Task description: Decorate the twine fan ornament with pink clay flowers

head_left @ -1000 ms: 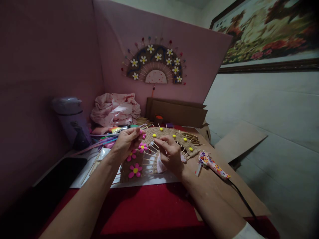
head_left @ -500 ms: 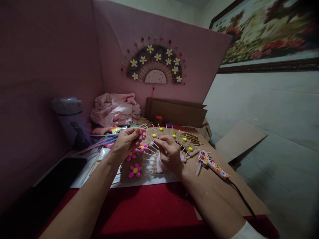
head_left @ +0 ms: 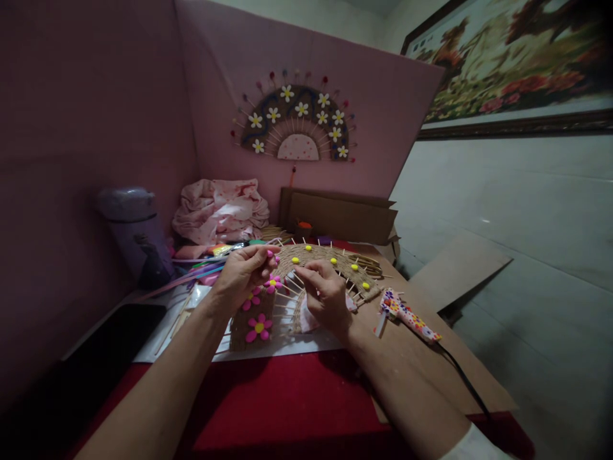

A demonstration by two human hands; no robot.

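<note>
Woven half-circle point(head_left: 318, 255): a jute-wound fan shape with bare stick spokes, lying flat on a white sheet point(head_left: 268, 348) on the red surface point(head_left: 287, 396), directly under and between both hands.
Left hand point(head_left: 242, 275): closed, with its fingertips pinched together at the piece's upper left rim, right beside a small pink bit point(head_left: 272, 255); I cannot tell if it actually grips that bit.
Right hand point(head_left: 325, 297): fingers curled in, thumb and forefinger drawn together over the spokes near the middle, heel resting on the lower right part; whether a stick is caught between them is too small to tell.
Gap between hands: narrow, with spokes and a pink flower showing in it.
Pink flowers point(head_left: 259, 327): on the left arm of the band, just below the left hand.
Yellow dots point(head_left: 293, 260): spaced along the band's arc, beyond the fingertips.
Glue gun point(head_left: 407, 316): patterned, lying on brown card to the right of the right hand, near but apart.
Finished fan point(head_left: 297, 124): on the pink back wall, with white flowers.
Pink cloth point(head_left: 220, 211): bunched behind the left hand.
Lidded jar point(head_left: 134, 230): far left, well apart.
</note>
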